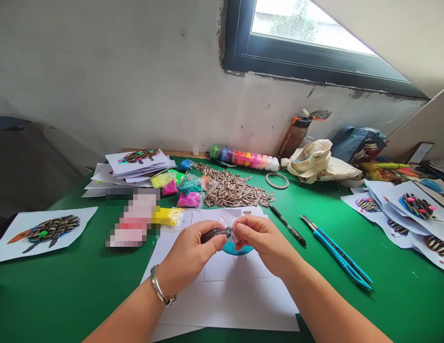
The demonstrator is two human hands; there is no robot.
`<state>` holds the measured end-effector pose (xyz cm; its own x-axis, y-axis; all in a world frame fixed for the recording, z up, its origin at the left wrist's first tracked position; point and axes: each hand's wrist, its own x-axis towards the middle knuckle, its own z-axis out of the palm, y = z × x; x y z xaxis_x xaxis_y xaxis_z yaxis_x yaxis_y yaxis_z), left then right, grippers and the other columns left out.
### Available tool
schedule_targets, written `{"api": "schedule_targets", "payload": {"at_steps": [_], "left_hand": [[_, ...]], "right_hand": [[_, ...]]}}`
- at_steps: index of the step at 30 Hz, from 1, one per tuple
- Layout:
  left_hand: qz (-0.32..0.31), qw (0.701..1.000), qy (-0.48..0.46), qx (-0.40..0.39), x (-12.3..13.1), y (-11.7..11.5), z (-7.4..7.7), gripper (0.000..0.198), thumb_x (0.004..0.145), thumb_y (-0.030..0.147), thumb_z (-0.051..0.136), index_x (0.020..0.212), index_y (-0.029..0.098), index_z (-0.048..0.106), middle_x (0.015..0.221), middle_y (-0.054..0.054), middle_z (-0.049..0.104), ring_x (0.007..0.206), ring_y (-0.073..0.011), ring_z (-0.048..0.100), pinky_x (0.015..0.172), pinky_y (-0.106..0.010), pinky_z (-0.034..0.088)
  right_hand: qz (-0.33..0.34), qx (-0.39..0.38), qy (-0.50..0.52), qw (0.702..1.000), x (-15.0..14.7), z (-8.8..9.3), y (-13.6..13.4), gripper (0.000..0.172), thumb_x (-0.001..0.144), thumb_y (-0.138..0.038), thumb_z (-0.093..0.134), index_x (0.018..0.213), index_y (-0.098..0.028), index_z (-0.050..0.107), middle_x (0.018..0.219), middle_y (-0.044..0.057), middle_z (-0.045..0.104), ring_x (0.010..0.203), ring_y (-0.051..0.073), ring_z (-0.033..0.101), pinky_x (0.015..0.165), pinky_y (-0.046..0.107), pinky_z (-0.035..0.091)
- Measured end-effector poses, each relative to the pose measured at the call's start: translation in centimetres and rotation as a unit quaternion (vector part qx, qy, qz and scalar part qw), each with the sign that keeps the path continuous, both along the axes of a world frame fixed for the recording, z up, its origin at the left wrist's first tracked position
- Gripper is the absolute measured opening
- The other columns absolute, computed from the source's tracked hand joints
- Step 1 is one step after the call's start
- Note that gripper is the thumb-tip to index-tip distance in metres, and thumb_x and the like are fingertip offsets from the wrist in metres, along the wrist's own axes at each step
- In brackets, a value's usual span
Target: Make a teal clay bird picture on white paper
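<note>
My left hand [188, 252] is closed around a small bag of black clay [213, 234], in front of me above the white paper [225, 305]. The clear end of that bag is pinched between the fingertips of my right hand [270, 245]. Beneath both hands, a flat blue clay shape [242, 249] lies on the paper, partly hidden by my fingers. Short pencil-like lines show just below it. A pile of sunflower seeds [232, 188] is spread beyond the paper.
Bagged coloured clay [189, 199] sits left of the seeds. A black pen [286, 225] and a blue utility knife [338, 252] lie to the right. Finished seed pictures [415, 205] are at far right, with another stack [136, 166] at back left. A bottle [295, 136] leans on the wall.
</note>
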<state>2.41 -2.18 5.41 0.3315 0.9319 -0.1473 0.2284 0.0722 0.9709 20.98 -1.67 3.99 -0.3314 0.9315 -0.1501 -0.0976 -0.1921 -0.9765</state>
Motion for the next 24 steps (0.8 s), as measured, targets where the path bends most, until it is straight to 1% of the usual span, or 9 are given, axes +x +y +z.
{"api": "schedule_targets", "payload": {"at_steps": [2, 7, 11, 14, 18, 21, 24], "left_hand": [[-0.006, 1.000, -0.003, -0.004, -0.01, -0.06, 0.06, 0.022, 0.081, 0.037, 0.063, 0.090, 0.017, 0.065, 0.070, 0.001, 0.055, 0.065, -0.0139, 0.048, 0.059, -0.025, 0.039], [-0.024, 1.000, 0.000, 0.010, -0.08, -0.20, 0.13, 0.019, 0.084, 0.035, 0.060, 0.087, 0.017, 0.065, 0.069, 0.001, 0.053, 0.066, -0.0136, 0.048, 0.060, -0.025, 0.039], [-0.021, 1.000, -0.005, 0.011, -0.30, -0.17, 0.40, 0.016, 0.084, 0.033, 0.061, 0.085, 0.018, 0.065, 0.068, 0.002, 0.054, 0.065, -0.0132, 0.049, 0.060, -0.025, 0.039], [-0.014, 1.000, -0.005, 0.007, -0.42, -0.12, 0.50, 0.014, 0.083, 0.031, 0.061, 0.084, 0.018, 0.064, 0.067, 0.002, 0.055, 0.065, -0.0130, 0.049, 0.060, -0.024, 0.039], [-0.031, 0.999, -0.003, 0.010, -0.35, -0.13, 0.30, 0.015, 0.084, 0.032, 0.061, 0.081, 0.018, 0.064, 0.068, 0.002, 0.054, 0.065, -0.0126, 0.047, 0.059, -0.024, 0.038], [-0.040, 0.999, -0.008, 0.000, -0.23, -0.17, 0.19, 0.015, 0.084, 0.033, 0.060, 0.081, 0.018, 0.063, 0.068, 0.002, 0.054, 0.065, -0.0131, 0.048, 0.059, -0.024, 0.038], [-0.042, 0.999, -0.017, -0.018, -0.19, -0.16, 0.24, 0.016, 0.084, 0.034, 0.061, 0.083, 0.018, 0.063, 0.068, 0.001, 0.056, 0.065, -0.0134, 0.050, 0.060, -0.025, 0.040]], "right_hand": [[0.005, 0.011, -0.008, 1.000, 0.01, 0.02, -0.03, 0.025, 0.082, -0.038, 0.064, 0.071, -0.015, 0.063, 0.068, 0.000, 0.058, 0.062, 0.012, 0.055, 0.063, 0.027, 0.043], [-0.024, 0.028, -0.058, 0.998, 0.19, 0.12, -0.03, 0.027, 0.082, -0.040, 0.063, 0.069, -0.016, 0.059, 0.061, -0.003, 0.051, 0.057, 0.010, 0.045, 0.055, 0.025, 0.035], [-0.025, 0.027, -0.057, 0.998, 0.48, 0.16, 0.17, 0.030, 0.084, -0.040, 0.061, 0.066, -0.017, 0.055, 0.057, -0.004, 0.049, 0.055, 0.009, 0.042, 0.054, 0.024, 0.032], [-0.026, 0.028, -0.046, 0.998, 0.47, 0.25, 0.16, 0.030, 0.084, -0.041, 0.061, 0.067, -0.016, 0.055, 0.060, -0.003, 0.052, 0.057, 0.010, 0.046, 0.056, 0.024, 0.035], [0.012, 0.027, -0.010, 1.000, 0.17, 0.37, -0.05, 0.029, 0.084, -0.043, 0.062, 0.074, -0.016, 0.061, 0.067, 0.000, 0.058, 0.063, 0.012, 0.053, 0.063, 0.026, 0.043], [0.026, 0.018, 0.003, 1.000, 0.03, 0.20, -0.06, 0.031, 0.083, -0.044, 0.064, 0.072, -0.015, 0.063, 0.068, 0.001, 0.060, 0.063, 0.012, 0.054, 0.063, 0.026, 0.044], [0.029, 0.008, 0.018, 0.999, 0.04, -0.17, 0.07, 0.031, 0.082, -0.043, 0.065, 0.070, -0.015, 0.062, 0.066, 0.000, 0.059, 0.061, 0.011, 0.052, 0.060, 0.025, 0.042]]}}
